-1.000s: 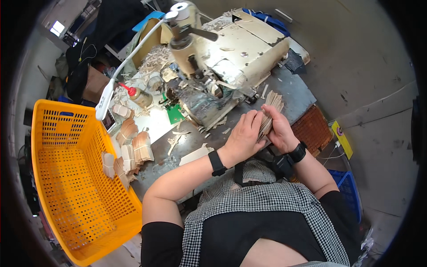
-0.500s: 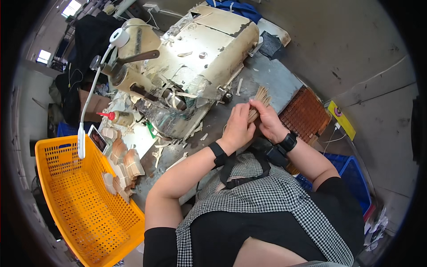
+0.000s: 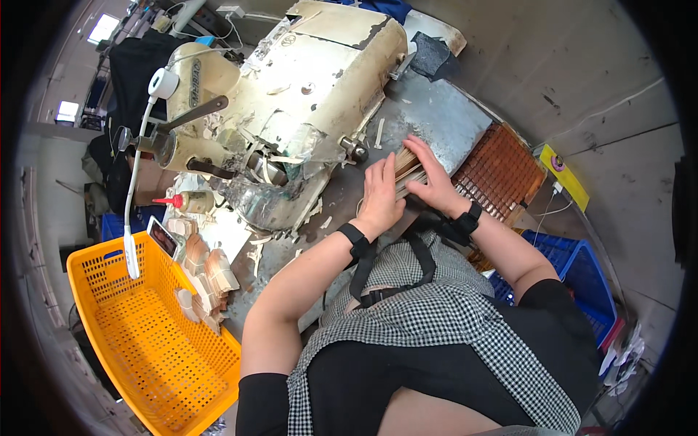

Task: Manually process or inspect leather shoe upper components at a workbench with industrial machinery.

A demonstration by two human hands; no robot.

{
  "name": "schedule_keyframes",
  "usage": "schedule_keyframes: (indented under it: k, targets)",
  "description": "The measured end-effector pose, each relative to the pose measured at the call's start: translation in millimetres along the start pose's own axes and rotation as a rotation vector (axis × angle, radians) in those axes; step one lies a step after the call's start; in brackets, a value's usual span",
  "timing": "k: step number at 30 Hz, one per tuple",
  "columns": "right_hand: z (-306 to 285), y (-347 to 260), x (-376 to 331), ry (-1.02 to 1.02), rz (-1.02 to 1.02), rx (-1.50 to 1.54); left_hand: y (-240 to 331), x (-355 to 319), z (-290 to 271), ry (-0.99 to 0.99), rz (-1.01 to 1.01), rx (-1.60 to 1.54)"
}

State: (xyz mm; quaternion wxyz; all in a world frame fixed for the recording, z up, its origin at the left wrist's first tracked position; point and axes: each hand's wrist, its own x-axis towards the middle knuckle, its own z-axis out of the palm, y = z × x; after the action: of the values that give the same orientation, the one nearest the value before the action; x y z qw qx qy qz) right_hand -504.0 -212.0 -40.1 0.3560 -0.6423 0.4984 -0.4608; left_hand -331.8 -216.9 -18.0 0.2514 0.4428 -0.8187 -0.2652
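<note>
Stack: being held between both hands, above the counter, to the right of the machine; showing thin brown and pale layers.
Stack's long axis: running roughly away from the body, judging by the visible part; partly disappearing behind fingers, so not showing its full length.
Stack's far end: pointing roughly toward the plate; not showing its exact tilt.
Left grip: lying close along the stack's left side, leaving no clear gap, holding it with lengthened fingers.
Right grip: clasping the stack from the right, reaching fingers over the far end and thumb near the close end, spanning only the stack.
Mat: lying right of the plate, showing a reddish-brown woven face.
Bundles: resting in a tan cluster at the counter's left, beside the basket.
Bottle: lying left of the machine, pointing its red tip leftward.
Phone: leaning near the bundles.
Lamp: hanging over the basket's far end.
Crate: sitting low at the right, showing blue.
</note>
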Motion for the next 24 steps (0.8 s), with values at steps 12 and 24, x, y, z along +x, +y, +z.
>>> schedule_keyframes:
  k: [12,24]
  targets:
    - [-10,-23,5,-0.3,-0.05,-0.132,-12,10,-28,-0.125,0.017,-0.01]
    - [33,-116,49,-0.168,0.178,0.419,30,-24,-126,0.12,-0.31,-0.906]
